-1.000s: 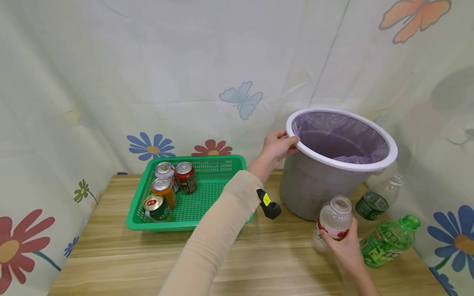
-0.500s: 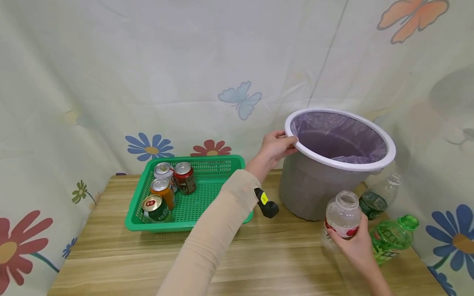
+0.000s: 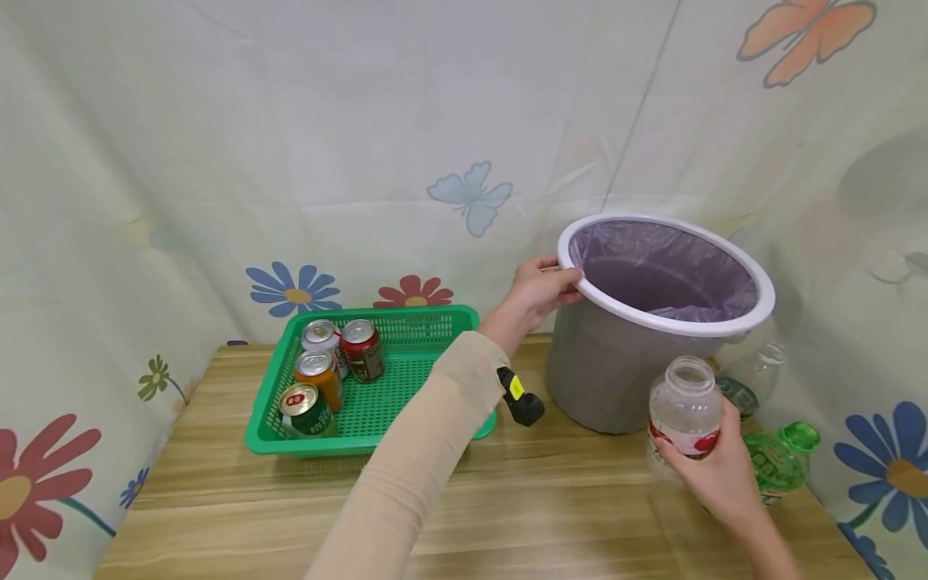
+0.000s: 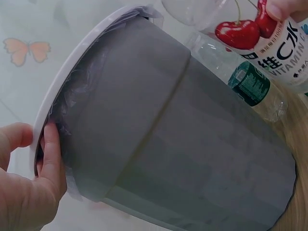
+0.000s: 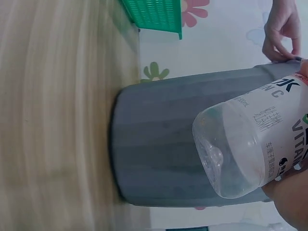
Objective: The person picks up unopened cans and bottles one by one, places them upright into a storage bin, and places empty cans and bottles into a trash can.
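My left hand (image 3: 542, 292) pinches the white rim (image 4: 72, 62) of a grey trash bin (image 3: 612, 379), thumb on one side and fingers behind the rim. A thin purple bag lines the bin. In my right hand (image 3: 718, 475) is a clear plastic drink bottle (image 3: 687, 403) with no cap and a white label showing red cherries. I grip it around its label, in front of the bin and lower than the rim. The right wrist view shows the bottle's base (image 5: 226, 149) raised off the table.
A green-labelled clear bottle (image 3: 757, 372) stands right of the bin, partly hidden. Nearer is a green plastic bottle (image 3: 786, 459), partly behind my right hand. On the left, a green basket (image 3: 395, 403) holds several drink cans (image 3: 362, 350). A patterned curtain surrounds the wooden table (image 3: 536, 499).
My right hand has lifted the drink bottle and carried it a little to the right, covering more of the green bottle. The left hand stays on the bin's rim.
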A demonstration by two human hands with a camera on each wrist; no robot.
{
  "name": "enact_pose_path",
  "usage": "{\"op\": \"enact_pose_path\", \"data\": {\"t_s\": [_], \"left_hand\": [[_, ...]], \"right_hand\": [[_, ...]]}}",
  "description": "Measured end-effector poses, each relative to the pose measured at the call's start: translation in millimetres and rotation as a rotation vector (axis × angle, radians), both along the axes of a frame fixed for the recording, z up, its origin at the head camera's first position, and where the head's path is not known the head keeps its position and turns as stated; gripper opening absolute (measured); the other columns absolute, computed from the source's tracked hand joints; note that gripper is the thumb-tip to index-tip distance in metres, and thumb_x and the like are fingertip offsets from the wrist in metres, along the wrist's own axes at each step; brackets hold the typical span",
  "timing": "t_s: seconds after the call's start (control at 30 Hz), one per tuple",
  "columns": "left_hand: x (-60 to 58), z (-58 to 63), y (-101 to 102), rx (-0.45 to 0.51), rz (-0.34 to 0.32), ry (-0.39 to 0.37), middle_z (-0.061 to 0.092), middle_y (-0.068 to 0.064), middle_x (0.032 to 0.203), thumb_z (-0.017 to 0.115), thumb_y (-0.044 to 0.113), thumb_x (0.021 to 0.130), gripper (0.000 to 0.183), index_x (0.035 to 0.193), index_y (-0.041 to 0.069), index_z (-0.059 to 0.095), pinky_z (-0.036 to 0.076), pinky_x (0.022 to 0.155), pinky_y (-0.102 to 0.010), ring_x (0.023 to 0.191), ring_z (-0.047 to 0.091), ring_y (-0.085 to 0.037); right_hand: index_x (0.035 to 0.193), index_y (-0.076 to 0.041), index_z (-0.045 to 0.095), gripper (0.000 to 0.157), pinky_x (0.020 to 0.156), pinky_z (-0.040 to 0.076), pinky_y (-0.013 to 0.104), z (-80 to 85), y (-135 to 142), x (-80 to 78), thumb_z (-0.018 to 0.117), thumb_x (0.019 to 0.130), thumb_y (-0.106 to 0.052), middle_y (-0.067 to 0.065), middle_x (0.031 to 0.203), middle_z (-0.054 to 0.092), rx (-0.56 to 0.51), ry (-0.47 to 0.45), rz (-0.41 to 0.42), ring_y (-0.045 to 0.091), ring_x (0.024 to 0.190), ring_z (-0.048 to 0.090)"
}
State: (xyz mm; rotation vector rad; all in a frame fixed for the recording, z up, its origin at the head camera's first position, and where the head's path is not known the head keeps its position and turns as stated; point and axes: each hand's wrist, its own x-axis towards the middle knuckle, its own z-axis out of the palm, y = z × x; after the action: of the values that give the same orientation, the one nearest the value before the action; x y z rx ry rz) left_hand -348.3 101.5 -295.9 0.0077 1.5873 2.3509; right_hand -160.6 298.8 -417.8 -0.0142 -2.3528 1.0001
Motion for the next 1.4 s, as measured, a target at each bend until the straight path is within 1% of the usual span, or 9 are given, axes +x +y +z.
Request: {"op": "enact_pose_path", "data": {"t_s": [0.17, 0.27, 0.43, 0.73, 0.97, 1.2, 1.3, 1.37, 1.4], "left_hand": [[0.4, -0.1, 0.3, 0.015, -0.001, 0.002, 0.062, -0.009, 0.088, 0.062, -0.007, 0.081, 0.048, 0.125, -0.001, 0.046, 0.056, 0.072, -0.031, 0.069, 0.062, -0.019], [0.2, -0.2, 1.1, 0.025, 0.001, 0.004, 0.062, -0.009, 0.088, 0.062, -0.007, 0.080, 0.048, 0.125, -0.001, 0.046, 0.056, 0.071, -0.031, 0.069, 0.062, -0.019], [-0.2, -0.5, 1.9, 0.031, -0.001, 0.006, 0.062, -0.009, 0.086, 0.062, -0.008, 0.080, 0.046, 0.123, -0.001, 0.047, 0.056, 0.071, -0.031, 0.068, 0.062, -0.019], [-1.1, -1.5, 1.9, 0.032, -0.006, 0.007, 0.061, -0.009, 0.086, 0.062, -0.007, 0.080, 0.046, 0.123, -0.001, 0.046, 0.056, 0.071, -0.031, 0.068, 0.062, -0.018], [-0.5, -2.1, 2.2, 0.033, 0.000, 0.011, 0.060, -0.009, 0.085, 0.062, -0.008, 0.080, 0.046, 0.123, -0.002, 0.047, 0.056, 0.070, -0.031, 0.068, 0.062, -0.019], [-1.6, -2.4, 1.3, 0.029, -0.002, 0.008, 0.061, -0.009, 0.086, 0.062, -0.007, 0.080, 0.046, 0.123, -0.001, 0.047, 0.056, 0.071, -0.031, 0.068, 0.062, -0.019], [-1.4, -2.4, 0.5, 0.025, -0.004, 0.008, 0.061, -0.009, 0.086, 0.062, -0.007, 0.080, 0.046, 0.123, -0.001, 0.046, 0.056, 0.071, -0.031, 0.068, 0.062, -0.018], [-1.1, -2.5, 0.2, 0.024, -0.003, 0.008, 0.061, -0.009, 0.086, 0.062, -0.007, 0.080, 0.046, 0.123, -0.001, 0.046, 0.056, 0.071, -0.031, 0.068, 0.062, -0.018], [-1.0, -2.6, 0.2, 0.024, -0.002, 0.008, 0.061, -0.010, 0.086, 0.062, -0.007, 0.080, 0.046, 0.123, -0.001, 0.047, 0.056, 0.071, -0.031, 0.068, 0.062, -0.018]], "right_hand": [[0.137, -0.003, 0.027, 0.092, 0.073, 0.031, 0.009, 12.3, 4.1, 0.4, 0.080, 0.061, 0.001, 0.000, 0.110, 0.045, 0.015, -0.010, -0.004, -0.012, 0.092, 0.036], [0.137, -0.003, 0.027, 0.091, 0.071, 0.032, 0.012, 19.1, 7.7, 1.0, 0.080, 0.063, -0.002, 0.009, 0.112, 0.048, 0.027, -0.025, -0.013, -0.012, 0.091, 0.035], [0.138, -0.005, 0.025, 0.092, 0.069, 0.033, 0.010, 29.3, 11.8, 2.2, 0.081, 0.065, -0.006, 0.018, 0.113, 0.050, 0.056, -0.046, -0.006, -0.014, 0.089, 0.035], [0.140, -0.008, 0.025, 0.096, 0.070, 0.032, 0.004, 46.5, 16.5, -0.7, 0.081, 0.062, 0.000, 0.002, 0.110, 0.047, 0.092, 0.015, 0.047, -0.013, 0.091, 0.038], [0.136, -0.002, 0.026, 0.091, 0.066, 0.032, 0.005, 63.1, 23.6, 1.0, 0.081, 0.064, -0.004, 0.017, 0.112, 0.048, 0.135, -0.014, 0.045, -0.013, 0.088, 0.035], [0.136, -0.002, 0.025, 0.090, 0.063, 0.033, 0.006, 77.5, 31.6, 4.3, 0.081, 0.066, -0.010, 0.023, 0.115, 0.046, 0.175, -0.089, 0.073, -0.012, 0.087, 0.033], [0.134, 0.000, 0.025, 0.089, 0.060, 0.035, 0.007, 83.1, 33.8, 5.6, 0.081, 0.066, -0.011, 0.025, 0.111, 0.047, 0.196, -0.110, 0.072, 0.007, 0.089, 0.047], [0.134, 0.001, 0.024, 0.089, 0.057, 0.036, 0.009, 87.4, 35.4, 6.0, 0.081, 0.067, -0.013, 0.026, 0.110, 0.048, 0.208, -0.124, 0.072, 0.023, 0.087, 0.051], [0.135, 0.001, 0.024, 0.090, 0.056, 0.037, 0.010, 89.6, 36.0, 6.0, 0.081, 0.067, -0.013, 0.026, 0.109, 0.048, 0.215, -0.128, 0.072, 0.024, 0.085, 0.052]]}}
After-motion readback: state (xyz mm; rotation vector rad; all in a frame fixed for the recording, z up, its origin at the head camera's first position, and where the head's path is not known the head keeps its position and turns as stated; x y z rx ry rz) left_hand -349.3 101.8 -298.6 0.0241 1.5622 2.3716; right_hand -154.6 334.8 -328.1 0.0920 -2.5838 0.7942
